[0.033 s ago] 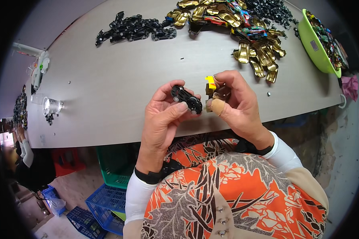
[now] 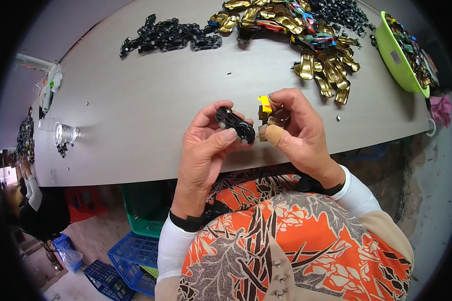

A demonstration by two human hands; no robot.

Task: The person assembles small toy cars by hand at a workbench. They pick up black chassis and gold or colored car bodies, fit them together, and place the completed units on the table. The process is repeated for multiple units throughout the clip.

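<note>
Above the table's near edge, my left hand grips a black toy car chassis between thumb and fingers, its small wheels showing. Facing it, my right hand is closed on a toy car body shell, yellow with a touch of red outside and gold inside. Fingers hide much of the shell. A slim gap separates the two parts. The right thumb wears a tan bandage.
Black chassis lie heaped at the far left, gold shells at the far right beside small black parts. A green basin of toy cars stands right. A clear cup is left; another person sits beyond.
</note>
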